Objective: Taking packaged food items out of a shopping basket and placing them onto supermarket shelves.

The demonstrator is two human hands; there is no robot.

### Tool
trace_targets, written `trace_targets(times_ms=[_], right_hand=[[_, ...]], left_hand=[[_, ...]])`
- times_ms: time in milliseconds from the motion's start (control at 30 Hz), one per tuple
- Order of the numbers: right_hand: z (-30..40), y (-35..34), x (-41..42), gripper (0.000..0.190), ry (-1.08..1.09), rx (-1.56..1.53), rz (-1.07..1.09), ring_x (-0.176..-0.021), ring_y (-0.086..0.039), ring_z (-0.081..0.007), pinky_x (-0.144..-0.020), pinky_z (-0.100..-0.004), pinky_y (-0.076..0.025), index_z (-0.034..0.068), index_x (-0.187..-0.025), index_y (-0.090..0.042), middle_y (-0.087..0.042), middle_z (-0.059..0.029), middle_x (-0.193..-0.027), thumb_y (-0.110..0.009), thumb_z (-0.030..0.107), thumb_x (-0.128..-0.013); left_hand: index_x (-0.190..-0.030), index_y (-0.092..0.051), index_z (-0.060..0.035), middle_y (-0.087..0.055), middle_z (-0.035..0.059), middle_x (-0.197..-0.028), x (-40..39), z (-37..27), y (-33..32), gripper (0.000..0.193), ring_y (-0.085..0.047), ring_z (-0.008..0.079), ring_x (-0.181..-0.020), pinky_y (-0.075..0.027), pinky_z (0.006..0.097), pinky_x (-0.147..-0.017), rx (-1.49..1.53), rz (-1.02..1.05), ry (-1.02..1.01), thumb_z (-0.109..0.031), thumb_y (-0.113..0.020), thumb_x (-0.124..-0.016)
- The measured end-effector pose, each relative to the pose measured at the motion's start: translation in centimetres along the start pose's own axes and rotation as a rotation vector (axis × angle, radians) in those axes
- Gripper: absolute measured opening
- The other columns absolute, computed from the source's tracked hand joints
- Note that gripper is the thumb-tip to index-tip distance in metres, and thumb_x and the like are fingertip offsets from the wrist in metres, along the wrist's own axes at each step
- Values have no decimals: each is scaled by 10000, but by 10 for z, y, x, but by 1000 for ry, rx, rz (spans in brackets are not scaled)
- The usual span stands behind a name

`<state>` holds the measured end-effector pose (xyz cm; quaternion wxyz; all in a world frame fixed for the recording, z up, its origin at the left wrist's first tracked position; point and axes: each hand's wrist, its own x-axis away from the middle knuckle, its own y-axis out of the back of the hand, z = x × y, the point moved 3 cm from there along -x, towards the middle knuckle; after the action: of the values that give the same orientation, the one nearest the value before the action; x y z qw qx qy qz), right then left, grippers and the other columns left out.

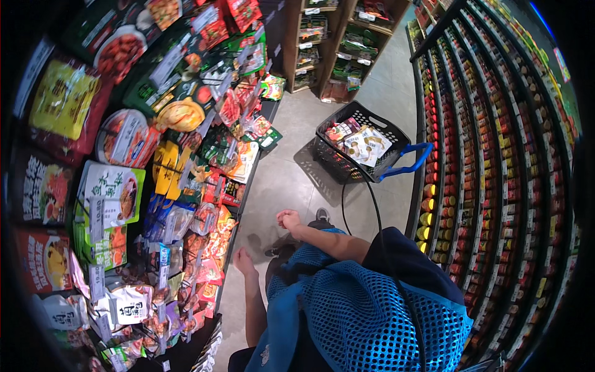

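Note:
My left hand hangs with curled fingers beside the front edge of the packaged-food display, apart from the goods. No object shows in it. My right hand is loosely closed in front of my body, over the floor, and also appears to hold nothing. Nearest to my left hand are red snack packets on the display. Beyond my right hand, a black plastic shopping basket with a blue handle stands on the floor. It contains white packets and a dark red printed packet.
Hanging food pouches with price tags fill the rack on the left. Long shelves of jars curve along the right. Wooden shelves stand ahead beyond the grey tiled floor. A black cable runs in front of my blue mesh vest.

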<state>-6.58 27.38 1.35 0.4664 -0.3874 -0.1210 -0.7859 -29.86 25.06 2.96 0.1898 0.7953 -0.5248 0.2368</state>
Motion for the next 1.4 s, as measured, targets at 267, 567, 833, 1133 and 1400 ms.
trace_targets(times_ms=[267, 567, 833, 1133, 1400], right_hand=[[62, 81, -16, 121, -20, -92, 58, -553, -528, -112, -461, -235, -402, 32, -816, -594, -580, -44, -666, -496, -21, -770], [96, 242, -56, 157, -61, -378, -155, -541, -506, -95, -440, -237, -390, 25, -848, -597, -574, -41, -677, -450, -6, -803], [91, 325, -57, 148, -113, -599, -384, -583, -556, -112, -489, -240, -427, 58, -868, -610, -604, -34, -726, -481, 26, -801], [140, 361, -98, 154, -78, -808, -519, -502, -533, -121, -372, -229, -398, 27, -894, -569, -587, -61, -690, -456, -8, -795], [198, 384, -157, 75, -31, -886, -565, -524, -557, -152, -423, -277, -456, 67, -880, -554, -578, -51, -665, -484, 68, -854]], left_hand=[[-669, -465, -132, -387, -56, -544, 21, 8, -104, 185, -339, 41, -454, -241, 212, -410, -14, 86, -60, -112, -567, -822], [-702, -488, -118, -387, -38, -528, 84, 14, -247, 163, -356, 63, -432, -274, 219, -399, -51, 191, 39, -103, -572, -841], [-834, -560, -68, -462, -13, -569, 93, 12, -353, 62, -415, 74, -464, -328, 221, -422, -272, 407, 58, -124, -561, -862], [-783, -561, -75, -481, -24, -575, 51, -9, -471, 98, -423, 51, -475, -336, 204, -430, -442, 639, -6, -134, -560, -861], [-788, -599, -58, -496, -18, -603, -28, -55, -573, 103, -451, 66, -508, -361, 222, -454, -444, 658, 72, -152, -582, -826]])
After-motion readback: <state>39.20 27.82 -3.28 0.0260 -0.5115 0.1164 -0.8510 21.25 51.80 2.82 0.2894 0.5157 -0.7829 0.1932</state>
